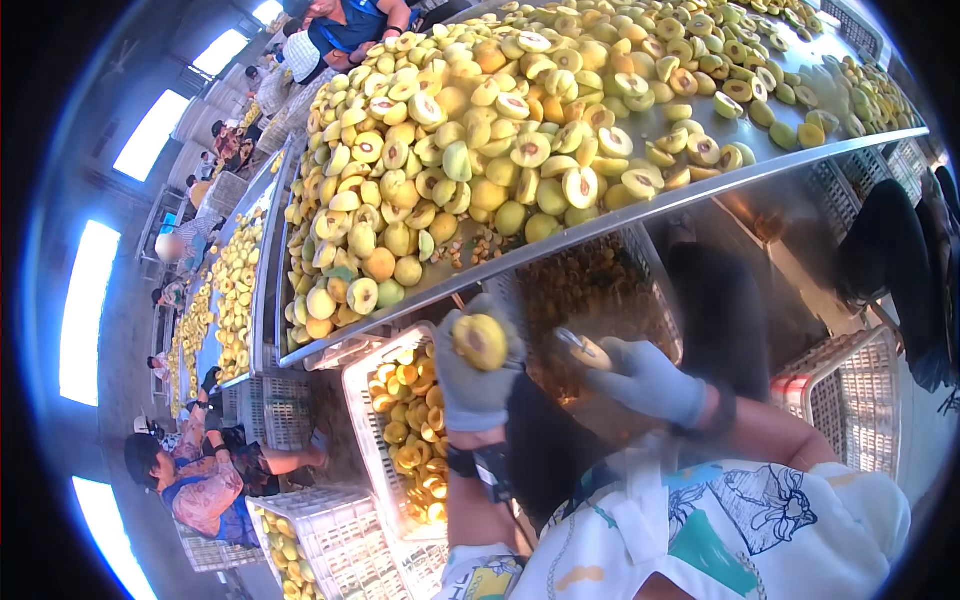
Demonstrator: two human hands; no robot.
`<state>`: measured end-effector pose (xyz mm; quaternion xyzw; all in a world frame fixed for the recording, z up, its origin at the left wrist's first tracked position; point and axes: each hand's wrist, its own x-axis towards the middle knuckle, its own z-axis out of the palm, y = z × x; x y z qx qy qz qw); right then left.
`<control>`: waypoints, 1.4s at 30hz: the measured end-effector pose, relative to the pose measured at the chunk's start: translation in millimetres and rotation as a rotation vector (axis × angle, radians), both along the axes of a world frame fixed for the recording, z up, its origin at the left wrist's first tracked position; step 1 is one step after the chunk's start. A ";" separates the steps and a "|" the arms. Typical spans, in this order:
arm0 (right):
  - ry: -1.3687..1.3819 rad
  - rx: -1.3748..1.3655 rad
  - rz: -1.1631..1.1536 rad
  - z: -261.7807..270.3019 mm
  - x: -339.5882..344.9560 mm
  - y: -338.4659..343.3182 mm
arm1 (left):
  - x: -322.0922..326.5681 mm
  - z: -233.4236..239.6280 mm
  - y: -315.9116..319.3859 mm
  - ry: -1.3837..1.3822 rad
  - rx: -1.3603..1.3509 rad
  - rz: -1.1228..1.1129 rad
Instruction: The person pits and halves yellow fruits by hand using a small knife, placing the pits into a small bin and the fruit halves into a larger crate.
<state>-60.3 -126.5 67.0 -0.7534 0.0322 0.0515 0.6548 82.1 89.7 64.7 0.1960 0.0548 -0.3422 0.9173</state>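
In my grey-gloved left hand (472, 390) is a yellow stone-fruit half (480, 342), its cut face turned up and a darker centre showing. My right hand (649, 382), gloved the same way, grips a pitting tool (585, 349) with a pale wooden handle and a metal end pointing toward the fruit. The tool and the fruit are apart. Beyond both hands, a metal-edged table (600, 225) bears a big heap of yellow-green fruit halves (487, 142), many with the stone or its reddish hollow visible. Small loose stones (480, 249) lie near its front edge.
Left of my legs stands a white plastic crate (352, 405) of hollowed halves (409, 435). Under the table, a dark-looking crate (660, 292) holds brownish bits. Another crate (847, 405) is at right. A seated person (210, 487) works at left; another person (352, 30) sits across the table.
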 end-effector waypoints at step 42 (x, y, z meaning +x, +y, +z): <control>-0.048 -0.389 0.047 -23.4 -9.9 10.3 | -71.8 -9.6 -92.8 -0.440 0.982 0.441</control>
